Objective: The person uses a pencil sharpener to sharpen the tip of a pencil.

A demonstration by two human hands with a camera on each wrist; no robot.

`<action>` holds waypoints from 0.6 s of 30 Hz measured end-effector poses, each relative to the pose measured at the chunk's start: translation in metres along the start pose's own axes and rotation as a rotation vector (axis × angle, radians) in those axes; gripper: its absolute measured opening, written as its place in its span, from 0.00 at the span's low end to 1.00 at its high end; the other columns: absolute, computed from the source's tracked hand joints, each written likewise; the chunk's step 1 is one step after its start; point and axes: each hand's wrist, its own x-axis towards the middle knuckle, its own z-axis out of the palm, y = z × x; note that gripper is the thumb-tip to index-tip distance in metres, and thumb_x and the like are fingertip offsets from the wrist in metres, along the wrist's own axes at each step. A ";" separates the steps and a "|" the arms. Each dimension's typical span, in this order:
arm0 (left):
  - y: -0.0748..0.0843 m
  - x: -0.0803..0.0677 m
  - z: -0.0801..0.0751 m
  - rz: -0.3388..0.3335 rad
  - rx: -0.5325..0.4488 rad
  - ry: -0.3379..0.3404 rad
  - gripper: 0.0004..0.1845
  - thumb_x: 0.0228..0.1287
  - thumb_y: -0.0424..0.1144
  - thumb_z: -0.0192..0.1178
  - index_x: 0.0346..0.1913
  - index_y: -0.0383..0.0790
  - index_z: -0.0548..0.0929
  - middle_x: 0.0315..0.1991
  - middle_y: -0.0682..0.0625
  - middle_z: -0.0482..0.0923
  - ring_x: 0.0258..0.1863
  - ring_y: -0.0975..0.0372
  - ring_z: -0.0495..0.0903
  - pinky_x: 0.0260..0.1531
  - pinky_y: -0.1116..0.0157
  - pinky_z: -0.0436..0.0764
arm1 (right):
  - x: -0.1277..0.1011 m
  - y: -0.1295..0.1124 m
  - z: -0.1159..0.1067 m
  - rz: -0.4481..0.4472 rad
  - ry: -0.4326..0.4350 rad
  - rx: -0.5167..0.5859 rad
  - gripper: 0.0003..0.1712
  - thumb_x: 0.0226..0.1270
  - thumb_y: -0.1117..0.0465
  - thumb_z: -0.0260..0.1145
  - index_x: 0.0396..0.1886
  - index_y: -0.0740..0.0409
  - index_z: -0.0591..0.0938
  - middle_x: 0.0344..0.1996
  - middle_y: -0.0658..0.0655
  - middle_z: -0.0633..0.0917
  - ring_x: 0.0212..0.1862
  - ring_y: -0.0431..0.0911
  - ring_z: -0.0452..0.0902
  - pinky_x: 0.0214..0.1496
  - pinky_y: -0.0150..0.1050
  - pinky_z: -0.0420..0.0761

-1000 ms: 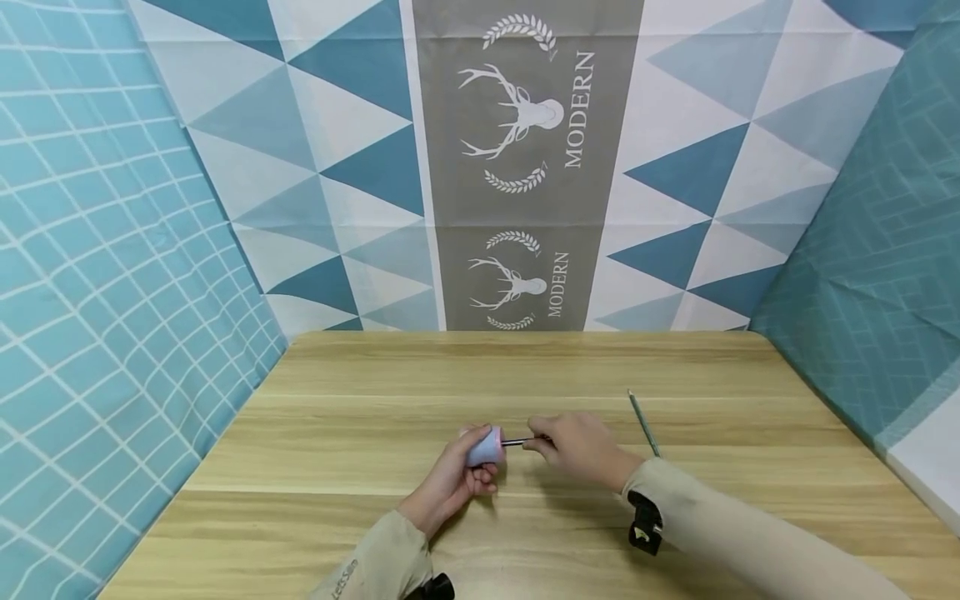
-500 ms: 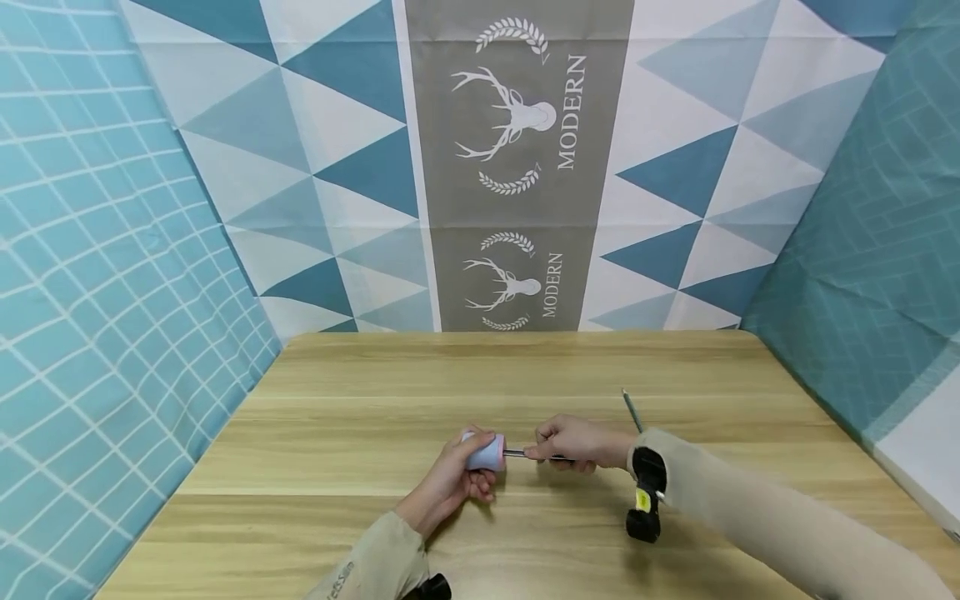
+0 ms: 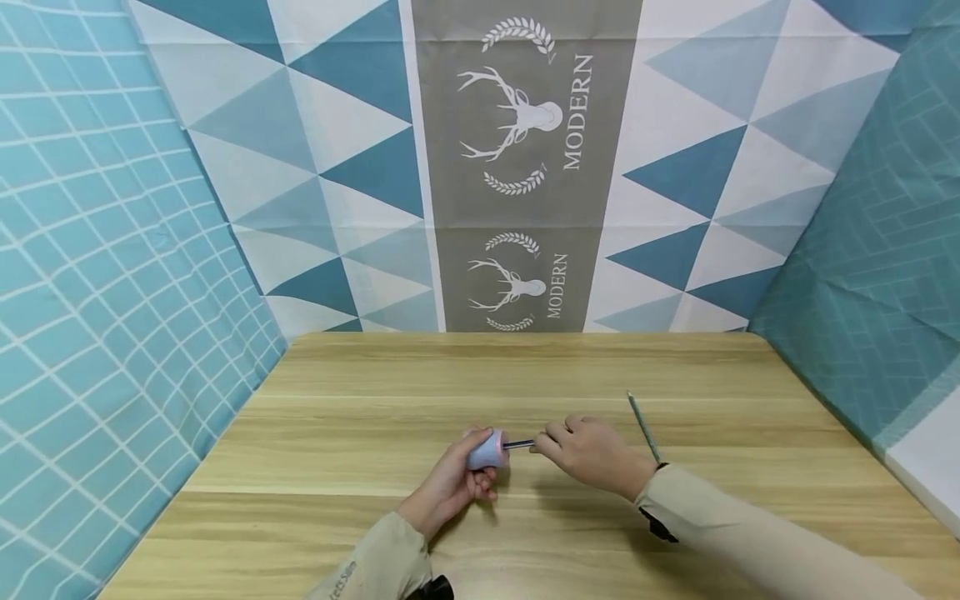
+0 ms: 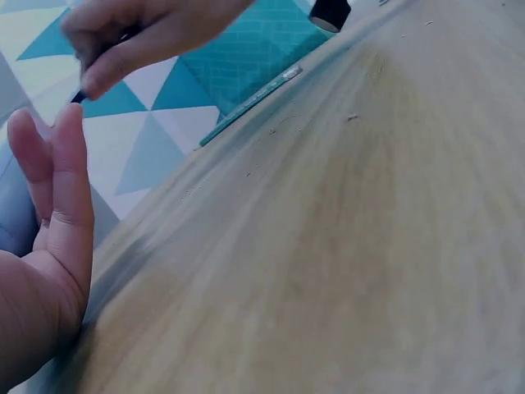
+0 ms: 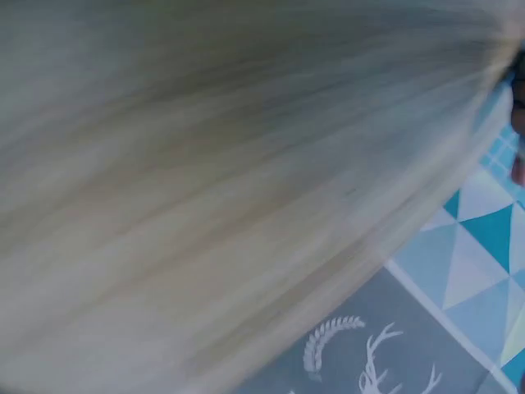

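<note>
In the head view my left hand (image 3: 452, 487) holds a light purple pencil sharpener (image 3: 486, 451) with a pink rim, thumb on top and fingers curled beneath. A thin dark pencil (image 3: 519, 445) runs from the sharpener's pink end to my right hand (image 3: 592, 454), whose fingertips pinch it. The pencil's far part is hidden in that hand. The left wrist view shows the bluish side of the sharpener (image 4: 15, 215) behind my left fingers (image 4: 70, 189), and the right hand above them. In the right wrist view only a bit of fingers shows at the right edge.
A green pencil (image 3: 643, 425) lies on the wooden table (image 3: 360, 467), just beyond the right forearm. Small crumbs (image 4: 353, 116) dot the tabletop in the left wrist view. A patterned backdrop (image 3: 517, 167) stands behind the table. Black bands sit at both wrists.
My right hand has rolled about the pencil, its wrist turning over and back, with the black wrist device swinging out and then under. The left hand keeps the sharpener nearly still.
</note>
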 end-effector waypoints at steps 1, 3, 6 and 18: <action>0.000 0.000 -0.001 0.001 -0.007 0.002 0.17 0.74 0.49 0.51 0.54 0.45 0.61 0.19 0.53 0.76 0.13 0.70 0.73 0.18 0.69 0.81 | 0.002 -0.002 0.003 0.031 0.001 0.033 0.24 0.85 0.54 0.37 0.30 0.55 0.73 0.18 0.48 0.72 0.14 0.36 0.56 0.11 0.25 0.55; 0.002 -0.001 -0.002 0.008 -0.019 0.002 0.18 0.74 0.49 0.50 0.55 0.44 0.59 0.18 0.53 0.76 0.13 0.70 0.73 0.19 0.69 0.82 | 0.006 -0.005 0.006 0.098 -0.027 0.137 0.24 0.84 0.51 0.39 0.28 0.55 0.70 0.15 0.46 0.69 0.14 0.33 0.49 0.12 0.24 0.47; 0.000 0.000 0.001 0.015 -0.031 -0.010 0.19 0.74 0.48 0.50 0.56 0.42 0.58 0.17 0.53 0.76 0.12 0.71 0.74 0.18 0.69 0.82 | 0.007 -0.006 0.002 0.246 -0.164 0.370 0.19 0.81 0.51 0.51 0.26 0.52 0.69 0.13 0.42 0.64 0.16 0.31 0.45 0.14 0.23 0.44; -0.002 -0.002 0.002 0.057 0.066 -0.015 0.11 0.72 0.44 0.54 0.45 0.42 0.67 0.16 0.50 0.78 0.10 0.68 0.76 0.16 0.66 0.85 | 0.014 0.010 -0.012 1.190 -0.812 1.700 0.22 0.72 0.56 0.63 0.20 0.53 0.66 0.11 0.47 0.59 0.14 0.38 0.46 0.14 0.30 0.46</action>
